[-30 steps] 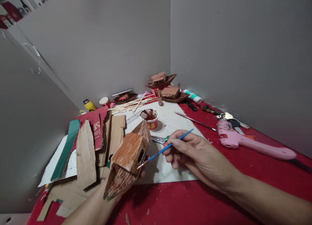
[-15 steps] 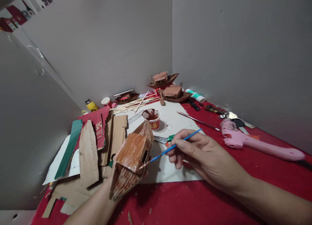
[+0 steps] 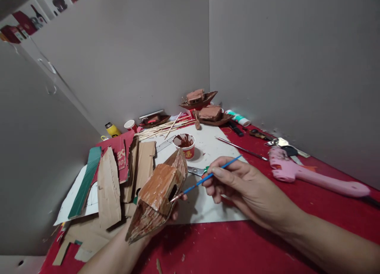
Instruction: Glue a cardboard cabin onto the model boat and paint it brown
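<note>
A small cardboard boat (image 3: 158,187) with a brown-painted, wet-looking roof is tilted in my left hand (image 3: 173,215), whose fingers show beneath its right side. Most of that hand is hidden behind the hull. My right hand (image 3: 227,179) pinches a thin blue paintbrush (image 3: 204,179), its bristles touching the cabin's side wall near a dark window opening. Just beyond the boat's tip stands a paper cup (image 3: 184,147) streaked inside with brown paint. Scissors (image 3: 197,170) lie partly behind my right fingers.
Cut cardboard pieces (image 3: 109,189) lie at the left. Behind are wooden sticks (image 3: 166,126), a yellow bottle (image 3: 112,129) and other model boats (image 3: 210,113). A pink tool (image 3: 320,178) and a slim metal-coloured brush (image 3: 242,148) rest on the red cloth at the right.
The boat has tilted, showing more of its side wall and window, and more of my left fingers. The brush tip has moved from the roof's lower edge to the side wall.
</note>
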The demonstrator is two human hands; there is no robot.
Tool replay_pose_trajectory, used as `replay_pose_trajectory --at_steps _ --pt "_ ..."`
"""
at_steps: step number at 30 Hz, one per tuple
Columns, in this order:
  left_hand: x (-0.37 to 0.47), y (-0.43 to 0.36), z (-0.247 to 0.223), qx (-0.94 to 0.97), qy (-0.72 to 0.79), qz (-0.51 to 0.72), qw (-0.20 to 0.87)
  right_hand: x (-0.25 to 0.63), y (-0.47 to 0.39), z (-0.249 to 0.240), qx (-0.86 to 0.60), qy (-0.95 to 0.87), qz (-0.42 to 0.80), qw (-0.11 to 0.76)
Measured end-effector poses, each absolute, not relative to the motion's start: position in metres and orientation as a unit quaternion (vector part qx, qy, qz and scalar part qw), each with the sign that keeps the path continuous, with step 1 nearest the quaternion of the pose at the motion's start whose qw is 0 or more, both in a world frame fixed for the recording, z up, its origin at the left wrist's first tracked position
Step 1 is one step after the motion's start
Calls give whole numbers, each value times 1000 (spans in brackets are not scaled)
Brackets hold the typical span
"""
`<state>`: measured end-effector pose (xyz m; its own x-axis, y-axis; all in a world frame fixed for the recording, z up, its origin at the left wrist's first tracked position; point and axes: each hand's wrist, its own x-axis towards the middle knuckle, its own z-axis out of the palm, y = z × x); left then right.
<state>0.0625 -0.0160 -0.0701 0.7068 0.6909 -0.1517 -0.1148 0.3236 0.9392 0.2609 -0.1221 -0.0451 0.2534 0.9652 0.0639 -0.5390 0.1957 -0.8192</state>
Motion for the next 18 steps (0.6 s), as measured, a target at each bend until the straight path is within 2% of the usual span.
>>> replay_pose_trajectory --at_steps 4,11,18 --pt "66 -19 -67 450 229 224 833 262 -119 -45 -353 -283 526 720" --pt "64 -16 -70 424 157 204 868 268 -115 -44 -368 -240 463 770" --pt "62 -9 -81 396 106 186 893 261 -118 -48 -359 -284 512 727"
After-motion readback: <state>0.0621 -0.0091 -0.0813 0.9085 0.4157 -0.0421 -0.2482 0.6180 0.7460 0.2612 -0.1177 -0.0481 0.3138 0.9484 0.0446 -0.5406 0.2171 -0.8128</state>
